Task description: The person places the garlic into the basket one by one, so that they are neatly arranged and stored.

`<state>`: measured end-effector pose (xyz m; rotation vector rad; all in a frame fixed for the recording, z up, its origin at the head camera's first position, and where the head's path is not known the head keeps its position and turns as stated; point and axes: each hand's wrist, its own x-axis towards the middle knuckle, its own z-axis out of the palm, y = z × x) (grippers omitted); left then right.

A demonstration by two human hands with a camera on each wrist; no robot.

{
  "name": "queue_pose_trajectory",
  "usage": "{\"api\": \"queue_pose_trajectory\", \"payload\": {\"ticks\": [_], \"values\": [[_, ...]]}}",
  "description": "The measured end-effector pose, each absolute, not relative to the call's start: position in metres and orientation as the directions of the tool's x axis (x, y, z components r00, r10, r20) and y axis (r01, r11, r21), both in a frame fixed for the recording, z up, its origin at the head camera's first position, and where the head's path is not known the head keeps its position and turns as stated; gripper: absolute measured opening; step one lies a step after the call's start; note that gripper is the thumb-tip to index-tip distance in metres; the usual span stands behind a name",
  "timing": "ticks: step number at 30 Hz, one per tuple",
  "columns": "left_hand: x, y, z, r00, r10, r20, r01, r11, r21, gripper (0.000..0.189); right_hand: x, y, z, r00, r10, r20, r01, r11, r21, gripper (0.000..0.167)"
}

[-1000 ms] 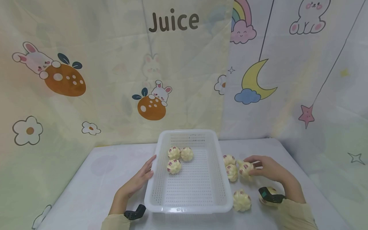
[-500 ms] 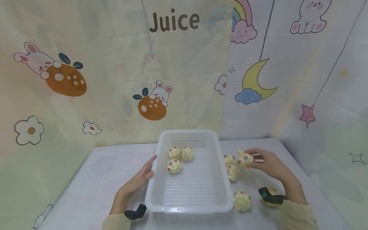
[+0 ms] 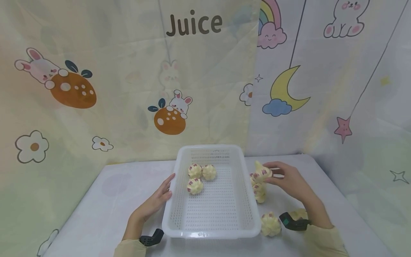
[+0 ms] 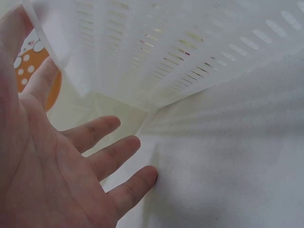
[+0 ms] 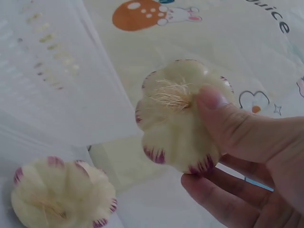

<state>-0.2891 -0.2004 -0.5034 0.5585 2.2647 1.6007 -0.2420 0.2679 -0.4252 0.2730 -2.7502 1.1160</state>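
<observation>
The white plastic basket (image 3: 211, 234) has a rounded rectangular rim, wide at the top, and slotted, perforated walls. Along its left rim the person's left hand (image 3: 153, 202) rests with fingers straight and spread, the lower ones reaching free beneath the rim. Just outside its right rim, the right hand (image 3: 287, 179) pinches a raised garlic bulb (image 3: 261, 174) between thumb and fingers. The bulb is smooth, cream and lobed, with purple streaks and a tuft of dry, stringy roots. Within the basket, three garlic bulbs (image 3: 194, 186) cluster at the far left, the gridded floor stretching nearward and rightward from them. Right of the basket, more loose bulbs (image 3: 259, 192) lie close to its wall, one near its front corner (image 3: 270, 224); another farther right is partly hidden by a black wrist camera (image 3: 293, 222). The white-covered table (image 3: 122, 189) extends on both sides of the basket.
</observation>
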Motion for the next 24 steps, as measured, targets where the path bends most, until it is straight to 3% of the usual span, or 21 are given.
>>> {"api": "queue_pose_trajectory", "payload": {"ticks": [14,24], "values": [[-0.29,-0.199,-0.504,-0.871,0.491,-0.009,0.157,0.296,0.942,0.063,-0.244,0.242,-0.427,-0.978,-0.071,0.194,-0.193,0.647,-0.738,0.056],[-0.292,-0.203,-0.508,-0.876,0.482,-0.008,0.158,0.302,0.94,0.062,-0.244,0.233,-0.427,-0.969,-0.097,0.228,-0.238,0.622,-0.746,0.051]]}}
